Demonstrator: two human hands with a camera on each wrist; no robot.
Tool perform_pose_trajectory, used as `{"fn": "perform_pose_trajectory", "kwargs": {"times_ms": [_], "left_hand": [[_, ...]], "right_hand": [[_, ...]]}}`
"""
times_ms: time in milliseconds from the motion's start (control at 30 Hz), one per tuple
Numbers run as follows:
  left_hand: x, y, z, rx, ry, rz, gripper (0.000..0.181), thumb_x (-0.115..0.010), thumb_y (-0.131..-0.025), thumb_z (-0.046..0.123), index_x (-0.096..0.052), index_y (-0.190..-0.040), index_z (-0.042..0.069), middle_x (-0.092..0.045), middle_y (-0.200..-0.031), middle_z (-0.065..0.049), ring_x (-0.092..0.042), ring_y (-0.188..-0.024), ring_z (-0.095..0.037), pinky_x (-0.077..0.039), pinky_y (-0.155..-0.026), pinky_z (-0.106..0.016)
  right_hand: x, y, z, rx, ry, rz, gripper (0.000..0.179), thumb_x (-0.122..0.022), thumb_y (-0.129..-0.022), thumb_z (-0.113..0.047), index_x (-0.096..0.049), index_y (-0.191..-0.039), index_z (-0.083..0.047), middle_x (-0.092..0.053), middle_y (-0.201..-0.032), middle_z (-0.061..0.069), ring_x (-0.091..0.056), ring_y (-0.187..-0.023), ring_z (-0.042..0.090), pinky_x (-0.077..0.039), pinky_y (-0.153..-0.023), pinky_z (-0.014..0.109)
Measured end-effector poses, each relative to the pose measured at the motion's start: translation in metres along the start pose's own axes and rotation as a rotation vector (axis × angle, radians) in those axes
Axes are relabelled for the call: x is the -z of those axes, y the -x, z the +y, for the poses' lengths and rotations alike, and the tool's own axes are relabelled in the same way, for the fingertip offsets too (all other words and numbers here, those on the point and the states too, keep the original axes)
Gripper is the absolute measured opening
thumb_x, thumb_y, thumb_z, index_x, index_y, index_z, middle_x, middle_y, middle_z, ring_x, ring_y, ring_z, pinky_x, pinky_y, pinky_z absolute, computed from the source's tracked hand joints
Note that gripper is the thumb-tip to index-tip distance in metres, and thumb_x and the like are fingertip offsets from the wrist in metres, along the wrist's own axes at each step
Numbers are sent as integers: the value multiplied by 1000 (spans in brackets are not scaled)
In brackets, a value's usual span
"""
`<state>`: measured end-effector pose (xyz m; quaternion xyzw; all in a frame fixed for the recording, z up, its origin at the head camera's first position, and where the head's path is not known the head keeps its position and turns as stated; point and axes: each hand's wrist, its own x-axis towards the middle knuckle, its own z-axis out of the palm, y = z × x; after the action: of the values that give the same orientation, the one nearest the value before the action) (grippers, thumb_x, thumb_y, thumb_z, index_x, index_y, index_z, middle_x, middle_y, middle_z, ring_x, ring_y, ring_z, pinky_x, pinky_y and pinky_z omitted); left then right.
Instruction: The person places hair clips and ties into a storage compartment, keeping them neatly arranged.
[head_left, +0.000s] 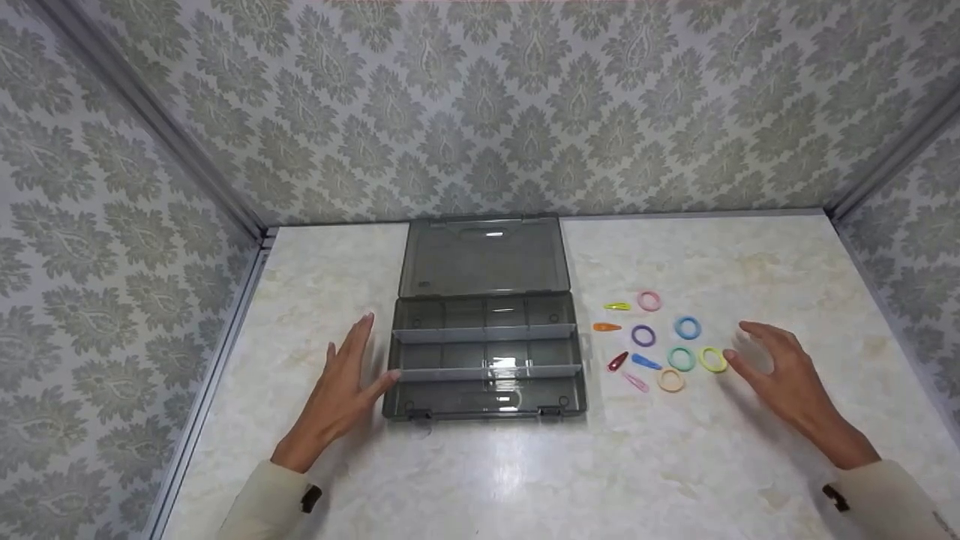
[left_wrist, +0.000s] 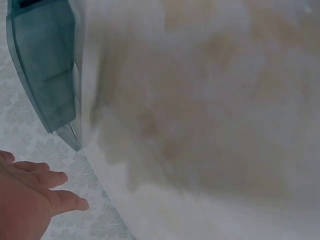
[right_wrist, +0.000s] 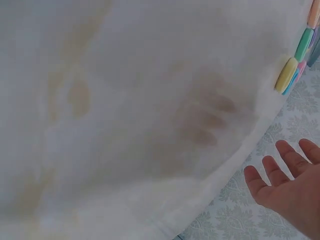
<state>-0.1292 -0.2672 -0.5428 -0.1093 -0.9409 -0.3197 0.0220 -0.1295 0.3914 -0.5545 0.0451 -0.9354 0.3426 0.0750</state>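
A grey see-through organizer box point(head_left: 484, 394) lies with its lid point(head_left: 486, 259) folded back on the table; two white dividers split it into long rows. My left hand point(head_left: 341, 386) is beside the box's left wall, fingers extended, the thumb at or very near the rim. My right hand point(head_left: 784, 375) hovers right of a group of hair ties and holds nothing. Its thumb is close to the yellow hair tie point(head_left: 712, 359). Near it are a green hair tie point(head_left: 682, 359), a blue hair tie point(head_left: 688, 328) and a peach hair tie point(head_left: 670, 380).
Further left lie a purple hair tie point(head_left: 643, 335), a pink hair tie point(head_left: 649, 301) and several snap clips, among them an orange clip point(head_left: 607, 327) and a dark red clip point(head_left: 618, 361). Patterned wall panels point(head_left: 487, 112) border the marbled table point(head_left: 495, 480) at the back and sides.
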Motion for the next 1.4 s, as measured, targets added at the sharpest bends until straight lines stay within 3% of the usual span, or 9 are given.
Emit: {"fn": "perform_pose_trajectory", "kwargs": {"times_ms": [333,433,533,600,700,833,967,1200,1400], "left_hand": [[-14,10,12,89,228,-8,95,-70,-107,50,-13,-179,26,-16,-184,-12,-14,-168,-48,-11,-129,-79],[-20,12,14,89,281,2,95,-71,-107,49,-13,-179,26,-17,-184,-10,-17,-168,-44,-17,-128,-79],[-25,15,17,88,328,18,94,-71,-107,44,-14,-179,25,-18,-184,-9,-19,-168,-40,-21,-129,-76],[-28,17,18,91,353,22,92,-71,-108,40,-14,-179,25,-17,-184,-11,-18,-168,-40,-20,-129,-75],[-33,19,20,109,378,24,91,-70,-109,36,-14,-179,24,-16,-184,-13,-16,-169,-41,-18,-130,-75],[-39,21,20,131,409,33,89,-70,-109,35,-15,-179,24,-17,-184,-8,-16,-169,-37,-16,-131,-73],[-43,24,20,134,442,52,87,-69,-110,34,-17,-179,27,-19,-184,-1,-16,-170,-32,-15,-133,-70],[-49,24,16,113,420,56,90,-71,-109,36,-16,-179,24,-17,-184,-3,-16,-170,-33,-17,-133,-69],[-53,25,3,31,222,90,98,-76,-105,43,-17,-178,16,-13,-185,-9,-16,-169,-36,-21,-130,-72]], "right_hand": [[-10,8,-13,-71,-98,-22,62,-70,-111,-35,-54,-157,3,-50,-158,32,-46,-144,54,-42,-109,73],[-14,9,-17,-78,-121,-15,60,-69,-111,-36,-56,-157,0,-51,-159,28,-47,-146,50,-44,-115,47],[-18,9,-22,-87,-152,-4,57,-69,-112,-36,-58,-156,-2,-53,-159,23,-46,-148,46,-39,-110,18],[-20,9,-25,-100,-180,0,56,-68,-112,-36,-58,-156,-3,-54,-159,21,-45,-149,44,-35,-105,7],[-21,8,-28,-140,-241,-9,56,-65,-113,-38,-57,-158,-4,-52,-162,19,-52,-144,36,-40,-101,7],[-22,7,-31,-211,-337,-29,58,-61,-115,-39,-53,-161,-5,-48,-167,19,-62,-130,9,-46,-95,9],[-24,6,-29,-231,-360,-5,59,-60,-115,-41,-52,-162,-6,-47,-167,19,-58,-120,-6,-47,-92,10],[-37,5,-13,-57,-201,104,50,-72,-110,-26,-61,-151,-1,-57,-156,15,-46,-138,19,-33,-105,10],[-43,4,1,121,-83,119,51,-81,-101,-12,-62,-145,6,-57,-150,23,-42,-141,40,-29,-118,24]]}}
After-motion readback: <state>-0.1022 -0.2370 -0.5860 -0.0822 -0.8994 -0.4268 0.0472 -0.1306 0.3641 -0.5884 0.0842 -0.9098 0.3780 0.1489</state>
